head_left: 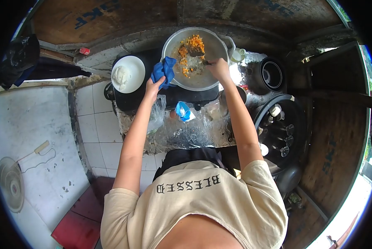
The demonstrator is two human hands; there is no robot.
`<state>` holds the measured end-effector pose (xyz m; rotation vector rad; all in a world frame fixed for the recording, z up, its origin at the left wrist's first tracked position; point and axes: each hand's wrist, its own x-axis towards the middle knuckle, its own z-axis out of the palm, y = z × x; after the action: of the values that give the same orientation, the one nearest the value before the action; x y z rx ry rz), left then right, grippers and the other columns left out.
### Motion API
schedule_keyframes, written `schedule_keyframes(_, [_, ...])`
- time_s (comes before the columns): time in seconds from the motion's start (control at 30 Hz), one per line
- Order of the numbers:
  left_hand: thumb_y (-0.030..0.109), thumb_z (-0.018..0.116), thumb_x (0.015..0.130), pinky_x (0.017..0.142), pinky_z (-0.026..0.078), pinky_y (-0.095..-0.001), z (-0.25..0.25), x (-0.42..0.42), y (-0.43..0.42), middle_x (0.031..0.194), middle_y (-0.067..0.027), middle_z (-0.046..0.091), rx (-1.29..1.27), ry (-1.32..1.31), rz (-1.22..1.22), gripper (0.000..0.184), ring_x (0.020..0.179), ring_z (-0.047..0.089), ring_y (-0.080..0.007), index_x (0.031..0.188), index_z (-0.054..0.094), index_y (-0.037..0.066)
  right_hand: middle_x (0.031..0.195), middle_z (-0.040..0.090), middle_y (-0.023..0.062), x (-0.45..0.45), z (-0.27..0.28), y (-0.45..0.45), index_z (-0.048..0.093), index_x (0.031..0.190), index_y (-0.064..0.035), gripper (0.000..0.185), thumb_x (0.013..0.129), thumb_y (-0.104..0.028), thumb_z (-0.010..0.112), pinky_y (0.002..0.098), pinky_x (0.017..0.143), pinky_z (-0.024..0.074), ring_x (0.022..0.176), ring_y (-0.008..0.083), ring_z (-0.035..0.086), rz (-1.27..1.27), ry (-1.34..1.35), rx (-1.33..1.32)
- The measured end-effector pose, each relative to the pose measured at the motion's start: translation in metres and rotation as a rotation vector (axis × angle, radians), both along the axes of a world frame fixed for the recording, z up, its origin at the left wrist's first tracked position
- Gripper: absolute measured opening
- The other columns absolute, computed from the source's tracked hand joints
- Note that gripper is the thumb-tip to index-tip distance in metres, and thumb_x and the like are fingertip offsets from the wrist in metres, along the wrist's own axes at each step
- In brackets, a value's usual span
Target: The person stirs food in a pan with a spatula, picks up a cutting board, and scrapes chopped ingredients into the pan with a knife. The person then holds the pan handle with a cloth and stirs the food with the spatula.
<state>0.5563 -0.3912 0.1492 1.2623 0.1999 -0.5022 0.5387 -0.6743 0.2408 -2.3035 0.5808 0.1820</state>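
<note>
A large metal pan (213, 39) stands on the black stove (128, 101), with chopped orange food (194, 42) inside. My left hand (154, 87) grips a bunched blue cloth (164, 71) against the pan's left side. Over the right part of the pan, my right hand (219, 69) is closed on the handle of a dark spatula (197, 53), whose blade rests among the orange pieces. To the left of the cloth, a white plate (138, 74) holds a white lump of food (121, 77).
A blue and white packet (183, 111) and a clear plastic bag (157, 114) lie on the foil-covered counter (194, 137). Right of the pan are a glass jar (238, 55), a black round pot (272, 74) and a black basin (291, 98) holding glasses.
</note>
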Motion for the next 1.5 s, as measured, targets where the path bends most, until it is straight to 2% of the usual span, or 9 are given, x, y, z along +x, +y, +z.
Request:
schedule_keyframes(0.2, [0.014, 0.063, 0.080, 0.086, 0.044, -0.0319, -0.008, 0.004, 0.000, 0.110, -0.0076, 0.054, 0.047, -0.043, 0.027, 0.048, 0.099, 0.054, -0.0182, 0.121, 0.042, 0.003, 0.079, 0.063, 0.0188, -0.030, 0.024, 0.005, 0.066, 0.079, -0.0032, 0.016, 0.071, -0.010, 0.055, 0.0374, 0.071, 0.0500, 0.081, 0.0309, 0.062, 0.080, 0.202, -0.455])
schedule_keyframes(0.33, [0.015, 0.066, 0.077, 0.084, 0.044, -0.0293, 0.001, -0.003, -0.003, 0.109, -0.0082, 0.054, 0.040, 0.019, 0.047, 0.050, 0.097, 0.054, -0.0168, 0.119, 0.045, -0.001, 0.085, 0.064, 0.0169, -0.016, -0.020, -0.005, 0.067, 0.085, -0.0073, 0.019, 0.069, -0.014, 0.060, 0.0388, 0.068, 0.0494, 0.081, 0.0299, 0.062, 0.176, -0.030, -0.447])
schedule_keyframes(0.47, [0.016, 0.066, 0.078, 0.081, 0.045, -0.0301, 0.010, -0.007, -0.006, 0.105, -0.0082, 0.056, 0.041, 0.030, 0.086, 0.047, 0.094, 0.056, -0.0172, 0.117, 0.046, 0.000, 0.089, 0.063, 0.0150, -0.016, 0.038, -0.005, 0.067, 0.090, -0.0112, 0.023, 0.069, -0.014, 0.059, 0.0366, 0.073, 0.0489, 0.081, 0.0303, 0.061, 0.249, 0.333, -0.480])
schedule_keyframes(0.73, [0.018, 0.064, 0.079, 0.075, 0.046, -0.0309, 0.014, -0.026, -0.012, 0.098, -0.0052, 0.058, 0.015, 0.142, 0.118, 0.037, 0.087, 0.058, -0.0159, 0.111, 0.051, 0.004, 0.085, 0.064, 0.0112, -0.013, 0.041, -0.031, 0.067, 0.090, -0.0192, 0.027, 0.066, -0.012, 0.059, 0.0375, 0.070, 0.0488, 0.082, 0.0282, 0.061, 0.232, 0.168, -0.529])
schedule_keyframes(0.77, [0.019, 0.064, 0.079, 0.074, 0.046, -0.0306, 0.009, -0.029, -0.011, 0.099, -0.0040, 0.058, -0.042, 0.126, 0.107, 0.037, 0.087, 0.058, -0.0152, 0.111, 0.051, 0.006, 0.078, 0.064, 0.0151, -0.019, 0.057, -0.032, 0.066, 0.078, -0.0034, 0.016, 0.071, -0.012, 0.053, 0.0375, 0.064, 0.0506, 0.076, 0.0302, 0.063, 0.241, 0.143, -0.591])
schedule_keyframes(0.87, [0.022, 0.064, 0.080, 0.079, 0.043, -0.0318, 0.009, -0.036, -0.014, 0.102, -0.0024, 0.058, -0.034, 0.153, 0.066, 0.040, 0.092, 0.056, -0.0148, 0.115, 0.049, 0.010, 0.080, 0.065, 0.0152, -0.032, 0.082, -0.026, 0.066, 0.084, -0.0043, 0.020, 0.072, -0.013, 0.052, 0.0370, 0.065, 0.0506, 0.078, 0.0300, 0.063, 0.266, 0.251, -0.684])
schedule_keyframes(1.07, [0.021, 0.064, 0.080, 0.082, 0.043, -0.0330, 0.006, -0.042, -0.022, 0.103, -0.0026, 0.058, -0.064, 0.218, 0.118, 0.039, 0.094, 0.056, -0.0156, 0.115, 0.049, 0.010, 0.086, 0.064, 0.0131, -0.025, -0.006, -0.026, 0.067, 0.089, -0.0147, 0.025, 0.064, -0.020, 0.066, 0.0364, 0.075, 0.0487, 0.082, 0.0295, 0.061, 0.171, 0.041, -0.224])
schedule_keyframes(1.33, [0.027, 0.060, 0.083, 0.086, 0.041, -0.0368, 0.006, -0.036, -0.014, 0.108, -0.0027, 0.056, -0.081, 0.217, 0.080, 0.040, 0.099, 0.055, -0.0161, 0.117, 0.047, 0.010, 0.080, 0.064, 0.0158, -0.056, 0.050, -0.017, 0.065, 0.091, -0.0071, 0.031, 0.062, -0.020, 0.068, 0.0367, 0.071, 0.0496, 0.081, 0.0276, 0.063, 0.278, 0.517, -0.098])
schedule_keyframes(1.5, [0.030, 0.057, 0.084, 0.086, 0.041, -0.0376, 0.001, -0.037, -0.012, 0.109, -0.0032, 0.056, -0.108, 0.233, 0.037, 0.039, 0.100, 0.054, -0.0164, 0.117, 0.047, 0.010, 0.064, 0.063, 0.0144, -0.041, -0.029, 0.021, 0.066, 0.091, -0.0015, 0.031, 0.064, -0.016, 0.069, 0.0322, 0.055, 0.0482, 0.054, 0.0244, 0.061, 0.022, -0.005, 0.169])
